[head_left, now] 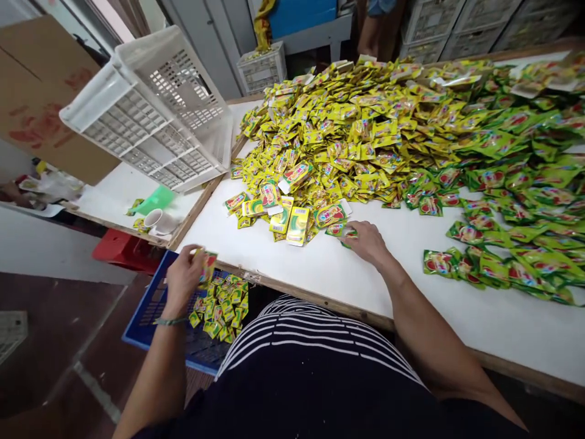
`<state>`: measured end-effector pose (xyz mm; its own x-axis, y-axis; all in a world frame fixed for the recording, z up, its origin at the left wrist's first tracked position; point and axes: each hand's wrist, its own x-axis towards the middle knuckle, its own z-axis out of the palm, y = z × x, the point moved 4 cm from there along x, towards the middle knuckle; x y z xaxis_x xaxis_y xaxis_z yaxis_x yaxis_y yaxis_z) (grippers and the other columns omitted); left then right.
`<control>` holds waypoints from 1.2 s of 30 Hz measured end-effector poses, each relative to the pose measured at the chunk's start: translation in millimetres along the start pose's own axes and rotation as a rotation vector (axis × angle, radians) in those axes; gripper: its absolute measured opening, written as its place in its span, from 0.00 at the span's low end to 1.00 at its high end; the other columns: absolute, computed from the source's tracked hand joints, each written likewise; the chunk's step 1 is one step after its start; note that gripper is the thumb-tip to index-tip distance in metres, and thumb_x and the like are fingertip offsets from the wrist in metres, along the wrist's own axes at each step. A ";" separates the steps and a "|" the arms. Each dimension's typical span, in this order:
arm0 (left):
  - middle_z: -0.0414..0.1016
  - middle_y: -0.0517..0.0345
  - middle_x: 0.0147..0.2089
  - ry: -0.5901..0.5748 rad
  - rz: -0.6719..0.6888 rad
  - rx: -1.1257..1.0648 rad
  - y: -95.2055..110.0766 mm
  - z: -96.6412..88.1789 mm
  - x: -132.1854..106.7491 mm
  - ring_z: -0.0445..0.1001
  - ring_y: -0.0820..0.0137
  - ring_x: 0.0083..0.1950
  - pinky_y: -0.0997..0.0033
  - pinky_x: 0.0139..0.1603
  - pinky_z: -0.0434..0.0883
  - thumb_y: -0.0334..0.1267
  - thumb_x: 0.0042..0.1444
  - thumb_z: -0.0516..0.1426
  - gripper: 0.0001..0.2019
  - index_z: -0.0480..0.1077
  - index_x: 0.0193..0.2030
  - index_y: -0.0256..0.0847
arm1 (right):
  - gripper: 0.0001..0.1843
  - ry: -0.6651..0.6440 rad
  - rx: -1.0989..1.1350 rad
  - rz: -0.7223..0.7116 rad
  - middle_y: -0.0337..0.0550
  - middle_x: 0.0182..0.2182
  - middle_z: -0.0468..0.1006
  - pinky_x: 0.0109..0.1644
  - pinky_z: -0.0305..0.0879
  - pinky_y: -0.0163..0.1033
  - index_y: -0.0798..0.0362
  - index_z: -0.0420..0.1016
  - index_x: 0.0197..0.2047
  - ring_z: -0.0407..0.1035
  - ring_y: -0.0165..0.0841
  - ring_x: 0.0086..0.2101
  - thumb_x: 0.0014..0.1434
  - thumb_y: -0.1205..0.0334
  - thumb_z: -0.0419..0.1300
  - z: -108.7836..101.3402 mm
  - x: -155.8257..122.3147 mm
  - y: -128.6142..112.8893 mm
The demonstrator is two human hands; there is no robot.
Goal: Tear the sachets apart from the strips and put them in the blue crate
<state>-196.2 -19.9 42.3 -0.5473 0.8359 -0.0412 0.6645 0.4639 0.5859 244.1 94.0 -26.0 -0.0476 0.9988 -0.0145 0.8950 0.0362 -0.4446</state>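
Over the blue crate at the table's front edge, my left hand is closed on a small yellow and red packet. Several yellow sachets lie inside that crate. On the white table, my right hand has its fingers closed on a green sachet with red print. Just left of it lie small yellow card boxes and a green and red box. My right fingertips are partly hidden.
A big heap of yellow sachets covers the back of the table, with green sachets at the right. At the left are a tilted white plastic crate, a paper cup, a cardboard box and a red stool.
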 end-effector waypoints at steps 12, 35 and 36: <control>0.80 0.56 0.35 -0.241 0.287 0.006 93.5 84.2 -10.5 0.76 0.67 0.36 0.71 0.36 0.67 0.45 0.60 0.53 0.13 0.74 0.39 0.41 | 0.17 -0.080 -0.011 -0.013 0.45 0.40 0.77 0.43 0.62 0.39 0.51 0.78 0.45 0.69 0.40 0.41 0.54 0.54 0.65 -20.5 -0.6 -0.8; 0.78 0.57 0.34 -0.394 0.363 -0.452 168.9 178.1 -16.3 0.72 0.70 0.33 0.70 0.37 0.66 0.32 0.56 0.54 0.16 0.73 0.51 0.40 | 0.11 -0.018 0.497 0.068 0.42 0.31 0.78 0.37 0.66 0.41 0.51 0.76 0.34 0.71 0.38 0.33 0.51 0.53 0.62 -26.7 2.2 9.1; 0.77 0.58 0.32 -0.460 0.290 -0.606 165.3 182.4 -17.3 0.71 0.71 0.31 0.71 0.34 0.65 0.33 0.54 0.55 0.15 0.73 0.49 0.40 | 0.13 -0.026 0.583 0.068 0.42 0.30 0.78 0.35 0.66 0.41 0.51 0.75 0.35 0.71 0.37 0.32 0.52 0.51 0.62 -23.7 1.4 6.5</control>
<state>15.9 95.8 -7.8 -0.0440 0.9964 -0.0719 0.2851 0.0815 0.9550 260.4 96.4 -7.7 -0.0163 0.9967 -0.0791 0.5049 -0.0600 -0.8611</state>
